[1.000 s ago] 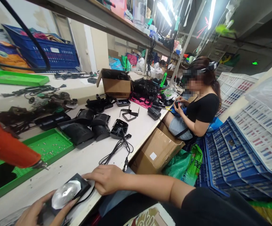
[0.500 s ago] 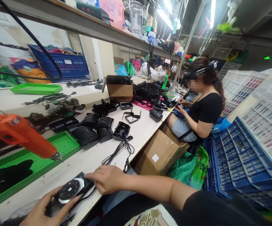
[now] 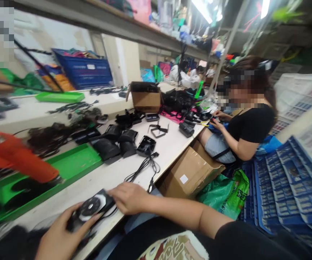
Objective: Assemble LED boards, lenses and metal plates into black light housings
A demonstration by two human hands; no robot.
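Note:
A black boxy device with a round dial (image 3: 92, 206) and a pale ring around it rests at the front of the workbench. My left hand (image 3: 61, 231) is closed around its near end, thumb along one side and fingers along the other. At the opposite end, the bent fingers of my right hand (image 3: 130, 198) grip the device's corner. A black cord runs beside the device, under my right hand. Past my right hand lies a bundled black cable (image 3: 142, 168) with a plug, next to an open black housing (image 3: 146, 145).
An orange power screwdriver (image 3: 20, 155) hangs over a green tray (image 3: 82, 162) at left. Black curved covers (image 3: 107, 148) and a cardboard box (image 3: 146, 101) stand farther back. A co-worker (image 3: 253, 122) sits at right, near a large carton (image 3: 185, 173) and blue crates (image 3: 285, 180).
The whole view has shifted, so the bench and everything on it appear farther right. Both hands stay on the device. A blurred arm now shows at the far left edge.

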